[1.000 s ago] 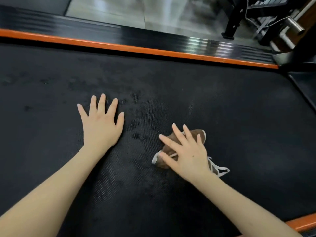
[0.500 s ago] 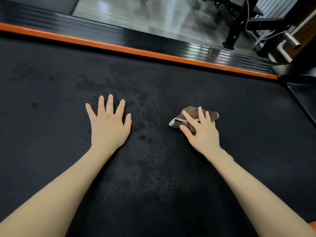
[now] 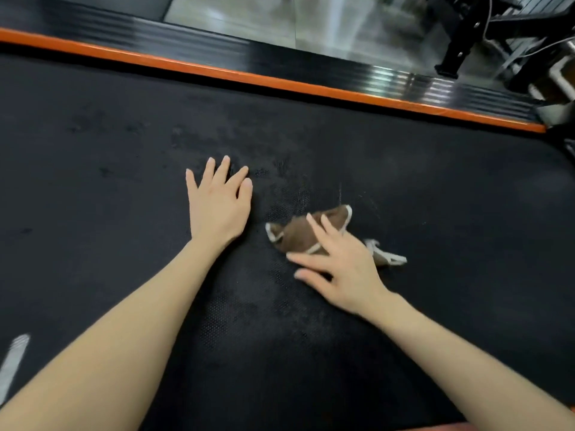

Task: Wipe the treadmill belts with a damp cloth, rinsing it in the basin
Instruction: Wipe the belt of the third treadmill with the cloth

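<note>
The right hand (image 3: pixel 339 269) covers the middle of the brown cloth (image 3: pixel 298 234), so only the cloth's two ends show. How much of it lies under the palm cannot be told. The belt (image 3: pixel 435 197) runs off the left, right and bottom edges. The left forearm (image 3: pixel 124 337) and right forearm (image 3: pixel 466 362) are cut off at the bottom. A pale streak (image 3: pixel 12 359) at the lower left is blurred and cropped. The black frame (image 3: pixel 457 42) at the top right is cropped too.

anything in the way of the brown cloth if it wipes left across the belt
Yes: the left hand lies flat on the black treadmill belt just left of the white-edged brown cloth, apart from it. The right hand presses directly on the cloth; rightward, nothing visible blocks it.
</note>
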`<state>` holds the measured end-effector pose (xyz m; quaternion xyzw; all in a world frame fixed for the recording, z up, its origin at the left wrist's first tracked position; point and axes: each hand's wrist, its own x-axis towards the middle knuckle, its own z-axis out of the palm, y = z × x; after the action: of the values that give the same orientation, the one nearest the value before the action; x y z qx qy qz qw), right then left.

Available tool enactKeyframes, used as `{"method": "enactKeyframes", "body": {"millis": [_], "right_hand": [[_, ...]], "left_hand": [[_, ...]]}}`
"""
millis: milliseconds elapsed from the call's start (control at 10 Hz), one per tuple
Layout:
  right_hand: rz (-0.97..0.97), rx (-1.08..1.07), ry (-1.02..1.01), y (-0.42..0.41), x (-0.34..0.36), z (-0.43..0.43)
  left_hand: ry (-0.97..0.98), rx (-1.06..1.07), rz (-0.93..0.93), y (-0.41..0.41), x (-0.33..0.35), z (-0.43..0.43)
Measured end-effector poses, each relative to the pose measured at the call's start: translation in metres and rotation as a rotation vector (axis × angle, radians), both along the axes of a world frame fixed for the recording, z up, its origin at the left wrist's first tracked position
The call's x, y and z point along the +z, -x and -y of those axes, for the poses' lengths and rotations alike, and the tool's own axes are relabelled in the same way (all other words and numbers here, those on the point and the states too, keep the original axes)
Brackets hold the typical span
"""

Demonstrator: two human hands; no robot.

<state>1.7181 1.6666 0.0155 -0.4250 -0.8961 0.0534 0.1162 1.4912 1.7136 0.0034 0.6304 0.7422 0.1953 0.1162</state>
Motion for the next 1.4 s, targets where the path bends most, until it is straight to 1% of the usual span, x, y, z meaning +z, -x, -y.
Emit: {"method": "enactKeyframes", "body": {"millis": [100, 200, 300, 400, 500, 600, 700, 800, 900, 1000, 1100, 1200, 1300, 1400], "right_hand": [[0.036, 0.023, -0.004, -0.007, 0.012, 0.046], [0.146, 0.044, -0.050, -0.003, 0.020, 0.056], [0.195, 0.195, -0.043, 0.008, 0.015, 0.039], [0.150, 0.320, -0.031, 0.012, 0.002, 0.015], [0.075, 0.266, -0.055, 0.020, -0.004, -0.015], [0.056, 0.040, -0.101, 0.041, -0.002, -0.075], [0.065, -0.261, 0.014, 0.064, 0.007, -0.120], [0.037, -0.206, 0.007, 0.063, 0.006, -0.079], [0.006, 0.052, 0.001, 0.029, 0.003, 0.034], [0.024, 0.221, 0.069, -0.005, 0.002, 0.096], [0.090, 0.330, 0.005, 0.000, 0.000, 0.042], [0.030, -0.065, -0.051, 0.023, 0.005, -0.050], [0.007, -0.357, 0.070, 0.031, 0.005, -0.086], [0.002, -0.255, 0.060, 0.032, 0.006, -0.050]], "left_hand": [[-0.002, -0.001, -0.025, 0.000, 0.000, 0.000], [-0.002, -0.008, -0.039, 0.000, 0.000, 0.000], [-0.005, -0.003, -0.048, 0.001, -0.001, 0.000], [-0.019, -0.004, -0.052, -0.001, -0.002, -0.001], [-0.013, -0.001, -0.057, -0.001, -0.004, -0.001], [-0.011, -0.008, -0.058, 0.000, -0.005, -0.001], [-0.005, -0.024, -0.072, 0.000, -0.003, 0.000], [0.013, -0.026, -0.088, -0.001, -0.001, 0.000], [0.017, -0.033, -0.133, -0.001, -0.002, 0.000], [0.029, -0.038, -0.172, -0.002, -0.004, 0.001], [0.025, -0.044, -0.174, -0.002, -0.004, 0.001], [0.019, -0.050, -0.166, 0.000, -0.006, 0.001], [0.014, -0.049, -0.156, -0.001, -0.005, 0.000], [0.014, -0.045, -0.155, -0.002, -0.004, 0.001]]}}
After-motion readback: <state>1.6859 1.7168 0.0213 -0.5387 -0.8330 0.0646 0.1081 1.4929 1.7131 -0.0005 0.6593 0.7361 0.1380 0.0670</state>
